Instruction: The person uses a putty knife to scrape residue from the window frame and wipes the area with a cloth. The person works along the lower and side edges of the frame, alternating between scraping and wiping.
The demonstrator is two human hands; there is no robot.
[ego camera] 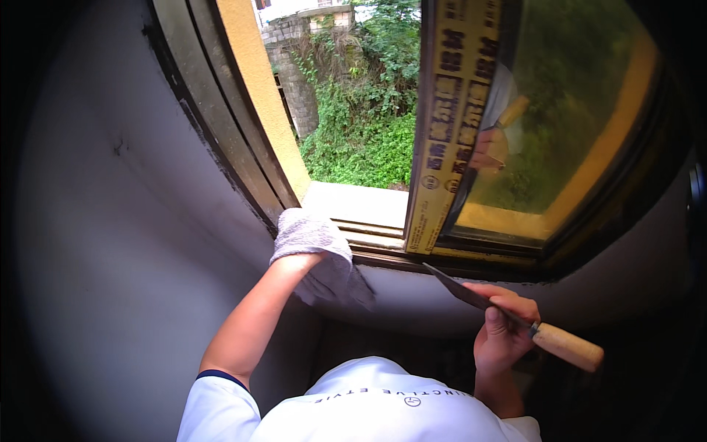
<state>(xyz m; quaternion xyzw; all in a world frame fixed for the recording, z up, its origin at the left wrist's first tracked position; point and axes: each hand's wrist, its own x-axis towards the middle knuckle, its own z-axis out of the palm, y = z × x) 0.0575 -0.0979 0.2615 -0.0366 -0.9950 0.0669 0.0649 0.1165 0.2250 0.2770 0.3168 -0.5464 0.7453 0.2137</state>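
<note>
A light grey cloth (309, 235) covers my left hand (312, 248) at the lower left corner of the window frame, and its loose end hangs over the wall below. The fingers are hidden under the cloth. My right hand (505, 326), to the right and below the sill, is closed around the metal part of a trowel or scraper (467, 293). Its wooden handle (569, 347) points down to the right, and the narrow blade tip points up to the left, close to the lower window frame (386, 259).
The sliding window sash (552, 138) on the right bears yellow protective tape (442, 127) with writing and reflects a hand and tool. A pale wall (138, 221) stands at the left. Through the opening appear an outer ledge (359, 207), green plants (364, 138) and a block wall (298, 83).
</note>
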